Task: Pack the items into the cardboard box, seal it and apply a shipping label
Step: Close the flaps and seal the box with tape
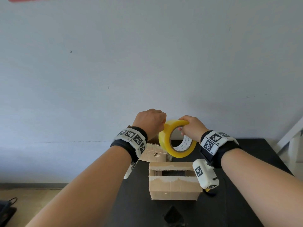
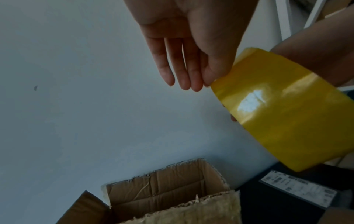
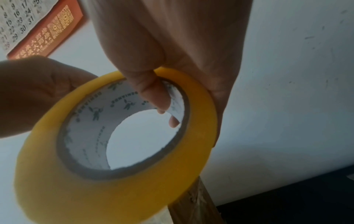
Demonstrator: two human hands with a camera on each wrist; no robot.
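Observation:
My right hand [image 1: 191, 128] holds a yellow tape roll [image 1: 165, 138] up in the air, its fingers hooked through the white core [image 3: 91, 125]. My left hand [image 1: 150, 122] is at the roll's left edge. In the left wrist view its thumb and forefinger meet on the edge of the tape roll [image 2: 287, 113] while the other fingers [image 2: 182, 68] stay straight. Below on the black table [image 1: 255, 145] stands a small cardboard box [image 1: 173, 185]. Its top flaps are folded down with a dark gap between them. A shipping label [image 2: 298, 189] lies flat on the table.
A second cardboard box [image 2: 166, 189], torn and open-topped, stands behind the small one against the pale wall. A red wall calendar [image 3: 34, 27] hangs up on the left. A white frame [image 1: 291, 136] leans at the far right. The floor lies left of the table.

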